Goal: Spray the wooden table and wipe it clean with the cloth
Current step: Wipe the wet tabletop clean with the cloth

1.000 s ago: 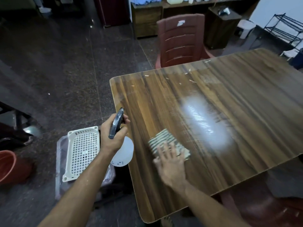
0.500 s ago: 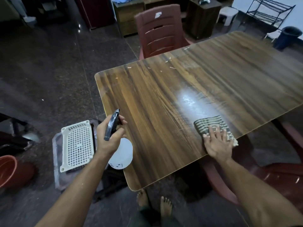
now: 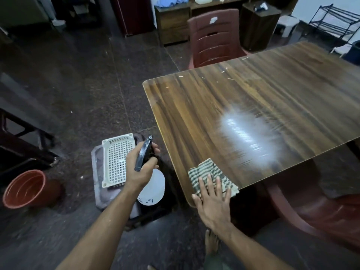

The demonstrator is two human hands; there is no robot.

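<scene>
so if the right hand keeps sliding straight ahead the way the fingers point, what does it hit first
Nothing solid, it seems: the right hand on the cloth points up the bare table, toward the bright glare. Depth is uncertain.

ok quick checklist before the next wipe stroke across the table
1. Cloth flat on the table: ok, though its near edge overhangs the corner.
2. Right hand on the cloth: ok, fingers straight and pressing.
3. Bottle out of the wiping path: ok, the left hand grips it off the table's left edge.
4. Path ahead free of objects: ok, only small light specks near the far edge.
5. Surface wet enough: cannot tell, the bright patch may be glare or spray.
6. Chair clear of the table: cannot tell.
</scene>
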